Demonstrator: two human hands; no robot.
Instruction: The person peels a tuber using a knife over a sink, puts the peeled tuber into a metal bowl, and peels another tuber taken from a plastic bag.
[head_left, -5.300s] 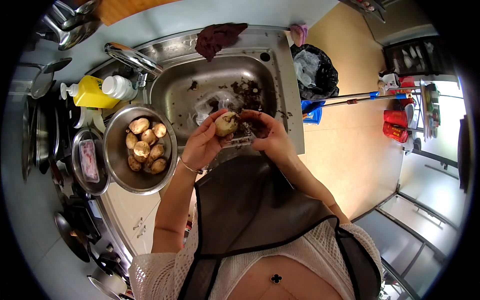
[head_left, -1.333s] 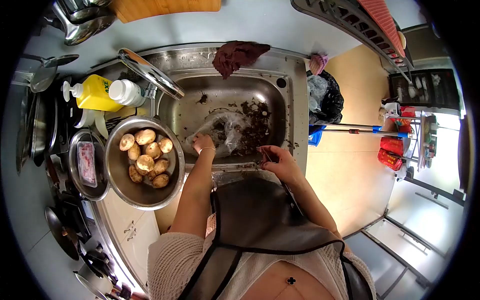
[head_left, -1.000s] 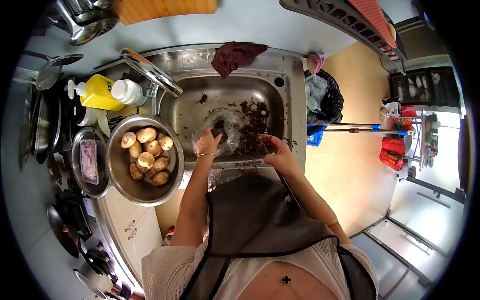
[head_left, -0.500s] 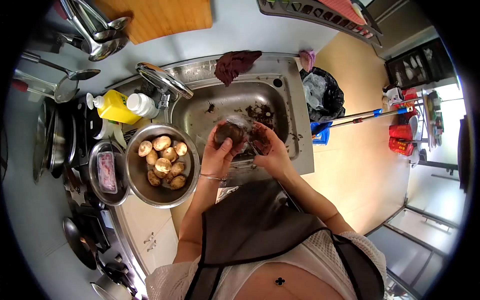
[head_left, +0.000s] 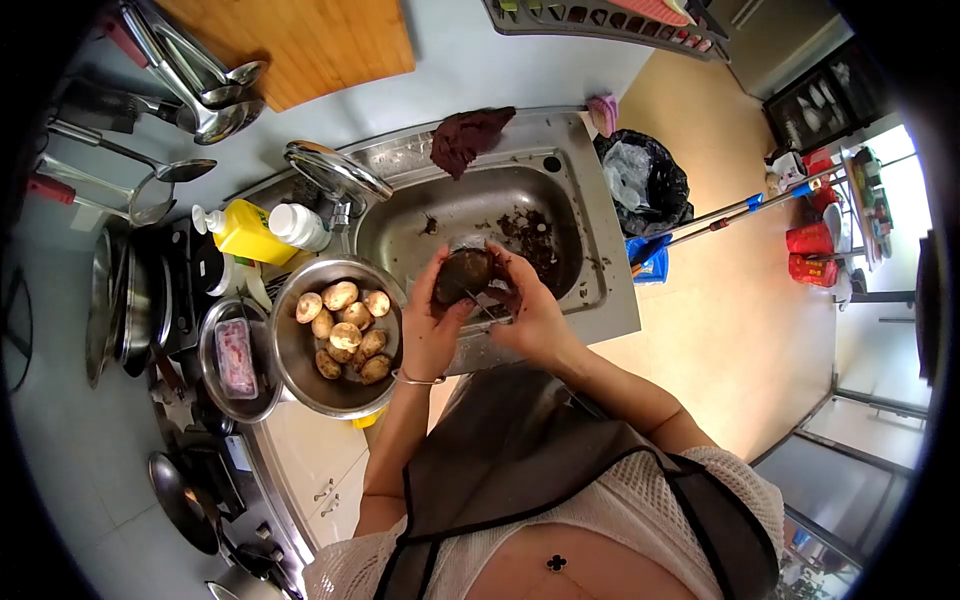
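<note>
Over the sink (head_left: pixel 400 225) both my hands are at a dark, mud-covered potato (head_left: pixel 463 276). My left hand (head_left: pixel 432 325) is closed round its left side, with the thumb underneath. On the other side my right hand (head_left: pixel 530 312) has its bent fingers against the potato; its palm side is hidden, and a thin pale line near its thumb is too small to name. Left of the sink a steel bowl (head_left: pixel 290 352) holds several yellowish potatoes (head_left: pixel 346 336) with traces of dirt. Dark mud (head_left: pixel 528 235) lies scattered on the sink floor.
A faucet (head_left: pixel 340 172), a yellow pump bottle (head_left: pixel 240 232) and a white bottle (head_left: pixel 298 228) stand at the back left. A smaller bowl (head_left: pixel 250 409) holds packed meat (head_left: pixel 236 358). A maroon cloth (head_left: pixel 468 140) hangs on the sink's back rim. A black-lined bin (head_left: pixel 668 190) stands right.
My right hand has moved left onto the potato, its fingers now pressed to its side. The potato stays in my left hand. The whole view has shifted slightly.
</note>
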